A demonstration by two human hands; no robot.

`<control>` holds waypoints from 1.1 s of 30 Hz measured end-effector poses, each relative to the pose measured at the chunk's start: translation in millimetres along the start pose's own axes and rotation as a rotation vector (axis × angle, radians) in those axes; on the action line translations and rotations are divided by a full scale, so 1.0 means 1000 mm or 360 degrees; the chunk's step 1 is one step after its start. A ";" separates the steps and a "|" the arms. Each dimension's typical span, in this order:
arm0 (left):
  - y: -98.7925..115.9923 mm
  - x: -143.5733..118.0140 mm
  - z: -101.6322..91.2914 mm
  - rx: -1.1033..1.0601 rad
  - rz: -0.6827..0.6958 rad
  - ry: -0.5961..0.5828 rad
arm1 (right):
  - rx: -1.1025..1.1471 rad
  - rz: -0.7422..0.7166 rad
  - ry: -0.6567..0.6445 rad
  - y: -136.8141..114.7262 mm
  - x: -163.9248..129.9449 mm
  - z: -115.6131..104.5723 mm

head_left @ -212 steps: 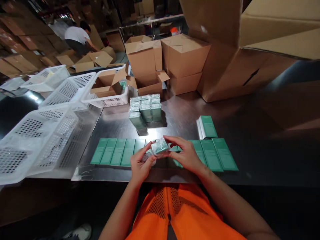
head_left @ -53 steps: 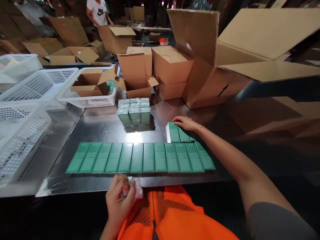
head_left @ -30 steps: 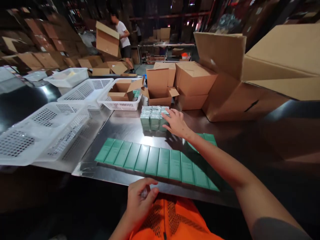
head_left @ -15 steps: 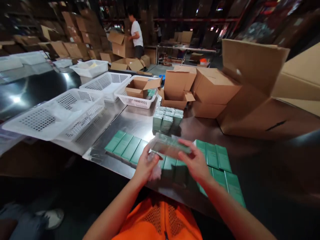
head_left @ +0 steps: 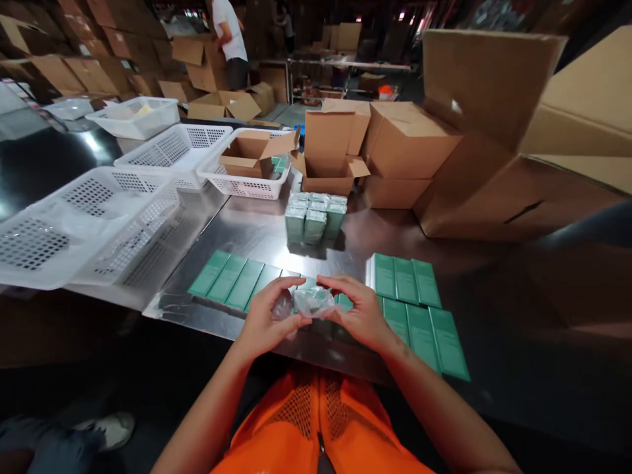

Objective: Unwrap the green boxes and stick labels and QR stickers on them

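My left hand [head_left: 266, 316] and my right hand [head_left: 360, 313] are both closed on a crinkled clear plastic bag [head_left: 313, 301], fingers above and thumbs below. Whatever lies inside the plastic is hard to make out, though a greenish tint shows at its top. More clear film bunches inside my left palm. Beneath and behind my hands a row of flat green boxes [head_left: 232, 280] lies along the table edge, partly covered by the hands. To the right of my right hand are two more rows of green boxes [head_left: 405, 280].
Plastic-wrapped green boxes [head_left: 315, 217] stand upright mid-table. Behind them are an open carton [head_left: 326, 184] and a white basket [head_left: 251, 187] holding another carton. Large cartons [head_left: 494, 191] rise at right; white baskets [head_left: 133, 243] line the left. A person [head_left: 230, 39] stands at the back.
The green box in clear plastic, held lengthwise and tilted before, has turned so the plastic faces me. My hands have come level on either side of it. The camera view has shifted.
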State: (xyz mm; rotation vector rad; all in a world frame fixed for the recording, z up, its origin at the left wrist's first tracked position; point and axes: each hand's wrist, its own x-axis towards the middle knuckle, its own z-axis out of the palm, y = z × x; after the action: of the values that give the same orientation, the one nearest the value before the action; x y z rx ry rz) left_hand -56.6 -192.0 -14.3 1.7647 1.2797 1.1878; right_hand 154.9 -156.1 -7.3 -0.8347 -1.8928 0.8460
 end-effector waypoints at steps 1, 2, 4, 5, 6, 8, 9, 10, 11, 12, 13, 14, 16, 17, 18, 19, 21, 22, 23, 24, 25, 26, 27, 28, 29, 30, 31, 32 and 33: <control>-0.001 -0.001 -0.002 0.0006 0.0024 0.0009 | 0.0012 0.0015 -0.0002 0.000 0.000 0.001; -0.002 -0.002 -0.003 0.0016 0.0016 0.0013 | 0.0020 0.0031 -0.0013 0.000 0.001 0.002; -0.005 -0.004 -0.004 0.0035 -0.0049 0.0039 | 0.0024 0.0080 -0.0041 0.000 0.002 0.002; -0.007 -0.005 -0.004 0.0036 -0.0081 0.0051 | 0.0020 0.0108 -0.0059 0.000 0.003 0.002; -0.009 -0.005 -0.003 0.0031 -0.0108 0.0058 | 0.0006 0.0138 -0.0079 0.000 0.004 0.002; -0.013 -0.005 -0.001 0.0010 -0.0152 0.0050 | -0.0045 0.0181 -0.0146 0.001 0.005 0.002; -0.014 -0.005 0.000 -0.0012 -0.0170 0.0036 | -0.0085 0.0197 -0.0198 0.003 0.004 0.003; -0.015 -0.004 0.001 -0.0032 -0.0188 0.0010 | -0.0142 0.0219 -0.0264 0.005 0.003 0.004; -0.017 -0.004 0.001 -0.0040 -0.0203 -0.0020 | -0.0215 0.0245 -0.0336 0.007 0.002 0.005; -0.017 -0.003 0.002 -0.0024 -0.0210 -0.0053 | -0.0293 0.0267 -0.0409 0.010 0.000 0.006; -0.018 -0.003 0.001 0.0022 -0.0207 -0.0087 | -0.0362 0.0278 -0.0470 0.012 -0.001 0.006; -0.018 -0.002 0.000 0.0093 -0.0197 -0.0119 | -0.0399 0.0269 -0.0499 0.014 -0.003 0.006; -0.016 -0.003 -0.005 0.0220 -0.0133 -0.0158 | -0.0337 0.0200 -0.0453 0.013 -0.005 0.004; -0.015 -0.003 -0.007 0.0222 -0.0078 -0.0157 | -0.0253 0.0152 -0.0386 0.010 -0.006 0.002; -0.014 -0.004 -0.010 0.0176 -0.0017 -0.0144 | -0.0161 0.0104 -0.0304 0.007 -0.005 0.000; -0.013 -0.005 -0.012 0.0100 0.0042 -0.0115 | -0.0082 0.0064 -0.0225 0.002 -0.004 -0.002; -0.011 -0.006 -0.013 -0.0026 0.0114 -0.0043 | 0.0014 0.0013 -0.0126 -0.006 -0.001 -0.005; -0.011 -0.005 -0.012 -0.0036 0.0115 -0.0006 | 0.0036 0.0002 -0.0103 -0.009 0.001 -0.006; -0.010 -0.005 -0.010 -0.0013 0.0099 0.0024 | 0.0048 0.0005 -0.0093 -0.011 0.002 -0.005; -0.011 -0.004 -0.007 0.0025 0.0076 0.0051 | 0.0048 0.0019 -0.0093 -0.011 0.003 -0.005; -0.011 -0.004 -0.004 0.0062 0.0052 0.0069 | 0.0036 0.0034 -0.0097 -0.010 0.003 -0.004; -0.012 -0.003 -0.001 0.0088 0.0025 0.0076 | 0.0012 0.0049 -0.0099 -0.007 0.002 -0.003; -0.013 -0.003 0.001 0.0098 0.0001 0.0076 | -0.0023 0.0064 -0.0099 -0.003 0.001 -0.001; -0.015 -0.003 0.003 0.0105 -0.0027 0.0058 | -0.0065 0.0081 -0.0101 0.001 -0.002 0.001; -0.017 -0.004 0.005 0.0119 -0.0059 0.0027 | -0.0108 0.0104 -0.0115 0.006 -0.005 0.003; -0.019 -0.004 0.006 0.0148 -0.0090 -0.0012 | -0.0147 0.0134 -0.0138 0.011 -0.009 0.005; -0.020 -0.005 0.007 0.0195 -0.0119 -0.0058 | -0.0180 0.0173 -0.0180 0.016 -0.013 0.007; -0.022 -0.005 0.007 0.0262 -0.0145 -0.0106 | -0.0215 0.0216 -0.0240 0.020 -0.016 0.009; -0.024 -0.006 0.008 0.0350 -0.0167 -0.0154 | -0.0253 0.0253 -0.0310 0.023 -0.019 0.011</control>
State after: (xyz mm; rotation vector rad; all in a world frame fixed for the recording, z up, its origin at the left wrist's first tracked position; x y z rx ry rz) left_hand -58.8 -190.3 -39.9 1.8600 1.4713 0.9208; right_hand 156.9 -161.6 -38.3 -1.0433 -2.1064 0.9091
